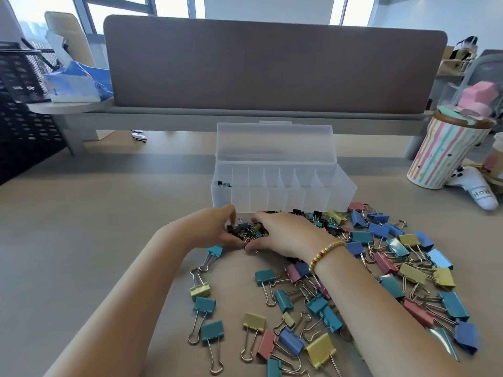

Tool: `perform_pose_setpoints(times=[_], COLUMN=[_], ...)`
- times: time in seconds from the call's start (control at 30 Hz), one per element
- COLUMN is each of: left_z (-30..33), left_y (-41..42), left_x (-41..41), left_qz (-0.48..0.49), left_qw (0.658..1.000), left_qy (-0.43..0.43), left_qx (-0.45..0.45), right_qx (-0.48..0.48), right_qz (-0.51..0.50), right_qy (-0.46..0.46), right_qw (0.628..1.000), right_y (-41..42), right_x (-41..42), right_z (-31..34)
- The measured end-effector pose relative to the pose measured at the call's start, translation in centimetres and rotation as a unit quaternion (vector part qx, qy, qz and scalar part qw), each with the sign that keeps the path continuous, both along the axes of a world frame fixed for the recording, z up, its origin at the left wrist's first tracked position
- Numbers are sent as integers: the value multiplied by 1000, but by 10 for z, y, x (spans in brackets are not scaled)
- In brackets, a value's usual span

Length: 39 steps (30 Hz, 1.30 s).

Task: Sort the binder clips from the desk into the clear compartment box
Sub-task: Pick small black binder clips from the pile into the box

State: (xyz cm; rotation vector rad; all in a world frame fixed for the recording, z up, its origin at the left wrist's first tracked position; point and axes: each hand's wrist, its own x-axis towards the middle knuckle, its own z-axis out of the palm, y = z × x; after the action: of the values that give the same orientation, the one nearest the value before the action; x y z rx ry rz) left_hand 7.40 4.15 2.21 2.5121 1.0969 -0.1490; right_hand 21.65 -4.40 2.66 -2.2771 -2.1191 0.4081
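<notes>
Where coloured binder clips (313,308) lie scattered on the near tabletop (95,213), the left hand (215,229) and right hand (285,235) cup together around a clump of small black clips (246,231) (fingers curled). Beyond stands the clear compartment box (283,191), lid up, a few clips in its leftmost compartment.

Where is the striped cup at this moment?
In the head view, the striped cup stands at the desk's far right, right of the clear compartment box.
</notes>
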Motion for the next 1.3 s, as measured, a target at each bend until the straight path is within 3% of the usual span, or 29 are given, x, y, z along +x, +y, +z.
perform_pose_setpoints(times=[0.4, 0.6, 0.77, 1.13, 1.3], left_z=[-4, 1, 3, -14, -11], left_y=[-1, 0, -7, -4, -8], left_x=[4, -2, 2, 11, 14], left_qz=[-37, 1, -32, -52, -40], left_qw=[997, 999, 998, 984, 982], left_qy=[16, -29, 3, 54, 67], left_qx=[59, -16, 50, 159, 175], right_qx=[26, 27, 14, 76, 96], right_qz=[19, 14, 7, 36, 35], right_qy=[-59, -61, -53, -115, -135], right_qw=[998, 998, 998, 990, 986], right_y=[-1, -1, 0, -3, -3], right_x=[-3, -4, -5, -8, -11], right_z=[-3, -3, -3, -6, -11])
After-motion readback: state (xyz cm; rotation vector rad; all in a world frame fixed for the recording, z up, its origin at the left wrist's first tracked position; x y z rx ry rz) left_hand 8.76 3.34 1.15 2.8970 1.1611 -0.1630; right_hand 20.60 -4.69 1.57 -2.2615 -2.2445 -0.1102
